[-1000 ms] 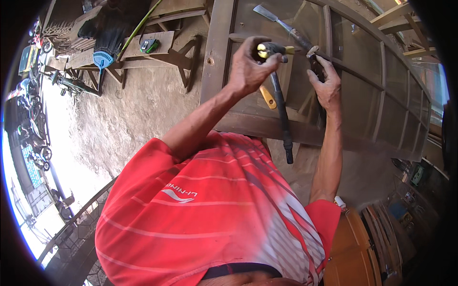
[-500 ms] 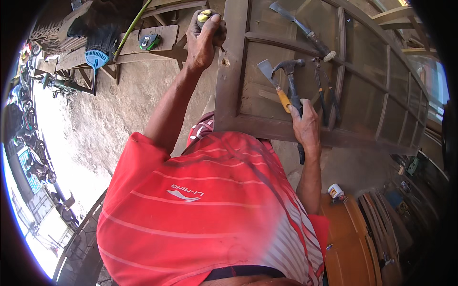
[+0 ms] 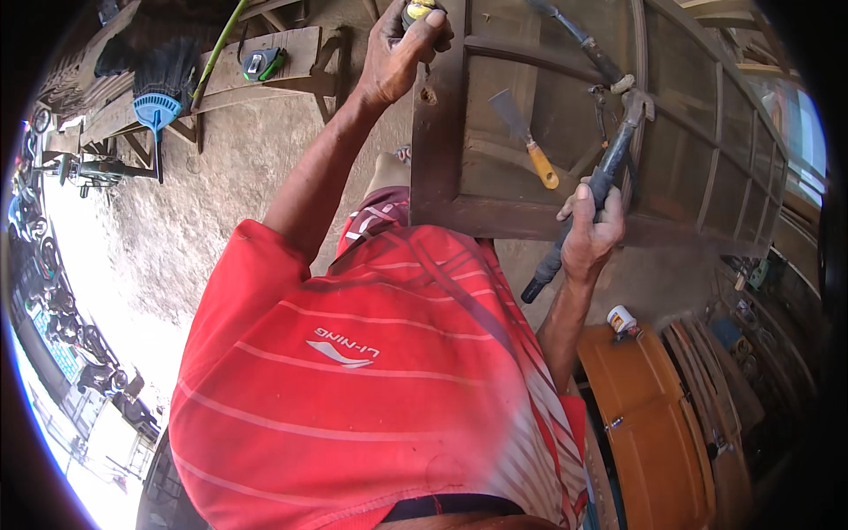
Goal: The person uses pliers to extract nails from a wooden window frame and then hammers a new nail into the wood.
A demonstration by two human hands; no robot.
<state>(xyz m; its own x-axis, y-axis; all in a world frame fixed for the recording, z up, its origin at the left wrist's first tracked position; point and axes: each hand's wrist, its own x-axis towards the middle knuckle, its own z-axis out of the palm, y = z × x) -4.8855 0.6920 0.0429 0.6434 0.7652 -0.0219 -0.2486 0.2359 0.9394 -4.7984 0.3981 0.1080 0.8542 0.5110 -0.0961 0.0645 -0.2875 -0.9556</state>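
My left hand [image 3: 406,55] is closed around what looks like a screwdriver [image 3: 419,11], its yellow-and-black butt upward and a thin shaft showing below the fist. It is over the left frame of a brown wooden door panel [image 3: 433,155], just above a hole [image 3: 427,94]. A claw hammer [image 3: 621,144] is in my right hand [image 3: 592,231], gripped at the handle with its head pointing away over the panel. On the panel lie a putty knife [image 3: 539,163] with a yellow handle, another long flat-bladed tool [image 3: 587,49], and pliers [image 3: 602,119] partly hidden behind the hammer.
At the upper left a wooden bench [image 3: 296,53] carries a tape measure [image 3: 263,64]. A blue rake-like broom head [image 3: 157,109] hangs beside it. A white tub [image 3: 621,318] stands on an orange-brown wooden piece [image 3: 636,380] at the lower right.
My right hand has lifted the hammer off the panel and moved right, away from the putty knife. My left hand still holds the screwdriver near the hole.
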